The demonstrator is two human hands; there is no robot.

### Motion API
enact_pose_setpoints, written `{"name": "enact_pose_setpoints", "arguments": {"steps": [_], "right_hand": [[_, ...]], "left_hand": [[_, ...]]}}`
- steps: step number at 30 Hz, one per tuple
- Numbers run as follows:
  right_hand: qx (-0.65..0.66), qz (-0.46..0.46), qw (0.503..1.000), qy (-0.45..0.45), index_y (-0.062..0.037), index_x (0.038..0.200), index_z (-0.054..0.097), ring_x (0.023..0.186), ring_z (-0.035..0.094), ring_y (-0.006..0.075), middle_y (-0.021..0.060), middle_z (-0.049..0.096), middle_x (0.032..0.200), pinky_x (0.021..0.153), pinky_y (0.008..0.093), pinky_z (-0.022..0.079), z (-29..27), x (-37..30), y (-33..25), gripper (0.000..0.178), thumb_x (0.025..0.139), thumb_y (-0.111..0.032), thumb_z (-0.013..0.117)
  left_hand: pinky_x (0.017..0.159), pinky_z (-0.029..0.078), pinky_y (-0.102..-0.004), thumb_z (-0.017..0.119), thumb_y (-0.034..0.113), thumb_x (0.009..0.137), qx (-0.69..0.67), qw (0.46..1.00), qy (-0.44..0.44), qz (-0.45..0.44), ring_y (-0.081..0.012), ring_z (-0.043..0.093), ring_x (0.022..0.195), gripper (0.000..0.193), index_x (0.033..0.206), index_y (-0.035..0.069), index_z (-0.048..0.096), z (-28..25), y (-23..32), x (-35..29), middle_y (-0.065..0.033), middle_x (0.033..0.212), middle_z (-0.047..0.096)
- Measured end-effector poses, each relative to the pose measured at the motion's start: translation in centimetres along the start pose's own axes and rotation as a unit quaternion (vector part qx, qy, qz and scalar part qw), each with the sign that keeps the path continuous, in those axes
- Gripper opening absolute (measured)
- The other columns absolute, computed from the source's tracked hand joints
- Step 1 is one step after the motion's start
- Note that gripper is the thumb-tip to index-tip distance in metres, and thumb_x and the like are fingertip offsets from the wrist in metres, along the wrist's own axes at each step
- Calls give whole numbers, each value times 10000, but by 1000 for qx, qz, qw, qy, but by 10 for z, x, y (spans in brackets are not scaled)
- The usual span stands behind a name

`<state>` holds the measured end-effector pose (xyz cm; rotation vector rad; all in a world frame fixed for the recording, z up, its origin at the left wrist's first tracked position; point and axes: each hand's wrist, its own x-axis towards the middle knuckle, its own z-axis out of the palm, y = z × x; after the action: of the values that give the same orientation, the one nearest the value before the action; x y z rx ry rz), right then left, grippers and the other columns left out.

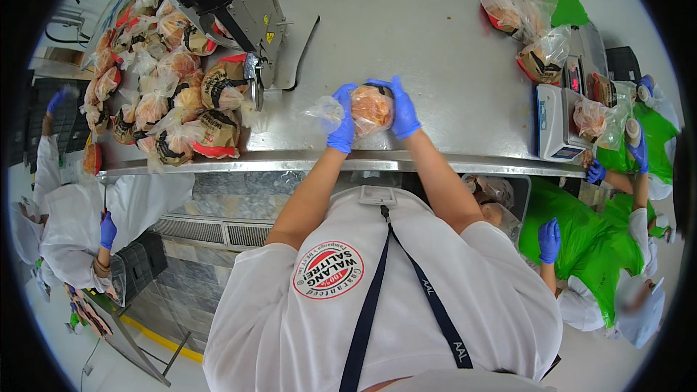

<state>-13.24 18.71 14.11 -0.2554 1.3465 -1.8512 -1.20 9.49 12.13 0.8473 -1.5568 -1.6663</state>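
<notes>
A clear plastic bag of orange-brown food [372, 110], seemingly meat, sits at the near side of the steel table, between my two blue-gloved hands. My left hand [341, 120] is closed round its left side, and the bag's loose, crumpled end pokes out beyond that hand. On the opposite side, my right hand [401, 110] grips it with the fingers curved over the far top edge. A dark printed patch shows at the top of the bag. The bag's underside is hidden.
Many similar bags [170, 91] are piled at the left beside a dark metal machine [250, 18]. On the right stand a white weighing scale [555, 123], more bags [544, 54] and a green sheet [570, 6]. Co-workers in blue gloves are at both sides.
</notes>
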Motion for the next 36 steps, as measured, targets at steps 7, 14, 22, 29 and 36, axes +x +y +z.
{"name": "enact_pose_setpoints", "arguments": {"steps": [7, 14, 22, 29, 36], "right_hand": [[-409, -269, 872, 1, -64, 986, 657, 868, 608, 243, 115, 640, 948, 779, 329, 482, 44, -20, -28, 246, 880, -231, 513], [-560, -332, 758, 41, -90, 938, 667, 819, 601, 280, 102, 641, 928, 711, 357, 496, 55, -31, -7, 184, 831, -167, 539], [-561, -352, 749, 34, -67, 929, 659, 829, 604, 277, 110, 634, 943, 735, 358, 494, 70, -35, 2, 183, 835, -151, 527], [-497, -310, 809, 47, -56, 997, 642, 860, 602, 278, 138, 632, 957, 768, 366, 485, 48, -36, -4, 209, 844, -153, 537], [-583, -314, 748, 46, -91, 1005, 664, 848, 588, 281, 121, 632, 958, 748, 366, 482, 47, -58, -23, 224, 831, -194, 569]], "left_hand": [[901, 413, -309, 407, 300, 951, -127, 991, -22, -25, -181, 542, 991, 352, 1044, 12, 586, 4, -10, -1, -88, 1051, 587], [933, 395, -312, 334, 387, 964, -303, 944, -1, -133, -183, 509, 1033, 420, 1155, 52, 501, 1, -41, -22, -83, 1104, 545], [922, 408, -318, 338, 424, 958, -396, 895, 12, -206, -184, 513, 1025, 445, 1164, 62, 494, -8, -56, -26, -76, 1117, 539], [932, 406, -324, 361, 365, 963, -261, 959, -55, -94, -206, 517, 1039, 402, 1148, 45, 519, 6, -65, -21, -94, 1130, 549], [953, 399, -337, 473, 187, 888, -19, 996, -68, 51, -248, 527, 1068, 263, 1101, 58, 556, 10, 7, -40, -115, 1126, 561]]}}
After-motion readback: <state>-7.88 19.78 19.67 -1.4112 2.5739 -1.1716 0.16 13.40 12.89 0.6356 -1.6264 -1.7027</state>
